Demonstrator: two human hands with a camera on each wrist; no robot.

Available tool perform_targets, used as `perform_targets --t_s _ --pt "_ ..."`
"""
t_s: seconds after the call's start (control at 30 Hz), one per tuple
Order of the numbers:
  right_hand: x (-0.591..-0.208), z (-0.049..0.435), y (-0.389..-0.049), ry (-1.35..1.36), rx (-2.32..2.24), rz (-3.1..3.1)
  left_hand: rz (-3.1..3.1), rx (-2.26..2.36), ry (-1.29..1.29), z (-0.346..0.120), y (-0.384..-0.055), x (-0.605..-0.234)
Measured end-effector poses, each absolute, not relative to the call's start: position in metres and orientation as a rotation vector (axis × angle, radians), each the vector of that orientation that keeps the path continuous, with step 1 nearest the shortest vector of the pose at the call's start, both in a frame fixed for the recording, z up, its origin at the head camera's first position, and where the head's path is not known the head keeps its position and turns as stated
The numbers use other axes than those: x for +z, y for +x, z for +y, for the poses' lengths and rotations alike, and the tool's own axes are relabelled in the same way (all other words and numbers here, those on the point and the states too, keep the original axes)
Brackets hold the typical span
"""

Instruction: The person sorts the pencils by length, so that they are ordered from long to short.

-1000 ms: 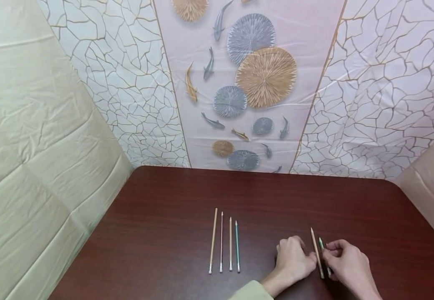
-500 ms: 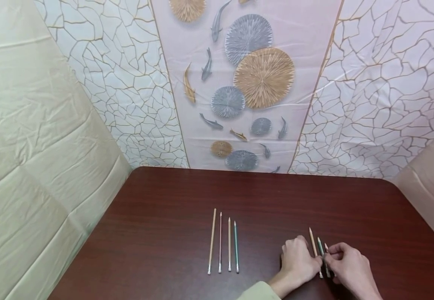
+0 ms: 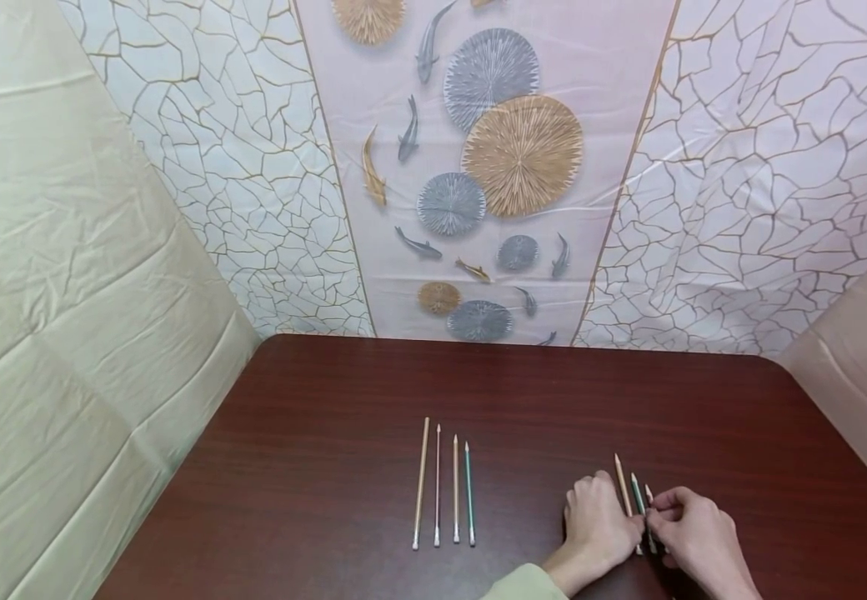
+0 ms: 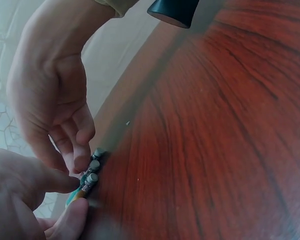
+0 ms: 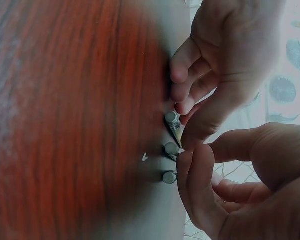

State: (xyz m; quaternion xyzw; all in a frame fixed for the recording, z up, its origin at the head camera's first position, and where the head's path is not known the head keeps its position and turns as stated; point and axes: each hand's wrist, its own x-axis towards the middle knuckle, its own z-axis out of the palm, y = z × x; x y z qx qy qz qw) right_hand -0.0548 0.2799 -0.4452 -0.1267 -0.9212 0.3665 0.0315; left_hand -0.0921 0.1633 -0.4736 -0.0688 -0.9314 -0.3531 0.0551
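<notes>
Three pencils lie close side by side at the table's right front, erasers toward me. The plain wooden pencil (image 3: 623,486) is leftmost, a green pencil (image 3: 638,492) sits in the middle, and a reddish-tipped pencil (image 3: 648,492) is rightmost. My left hand (image 3: 600,521) pinches the wooden one near its eraser end (image 4: 90,181), thumb reaching over toward the green. From the other side my right hand (image 3: 696,529) pinches the reddish-tipped pencil with thumb and fingertips. The two thumbs nearly meet above the group and hide its middle. In the right wrist view three erasers (image 5: 172,149) show in a row.
Further left, several more pencils lie spaced apart on the dark red-brown table (image 3: 313,467): a long wooden stick-like one (image 3: 422,483), a dark reddish one (image 3: 437,487), a wooden one (image 3: 456,487) and a teal one (image 3: 469,492). Patterned cloth (image 3: 523,158) hangs behind the table.
My left hand has shifted right toward the right hand. The reddish-tipped pencil's point has come into view beside the green one, and the three pencils stand closer together. The left row stays put.
</notes>
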Motion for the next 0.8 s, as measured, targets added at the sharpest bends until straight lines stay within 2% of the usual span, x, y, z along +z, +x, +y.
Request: perform_targets --t_s 0.8 --pt "-0.4434 0.2765 -0.0611 -0.321 0.842 -2.937 -2.851 -0.986 -0.252 0.1646 -0.0948 -0.4728"
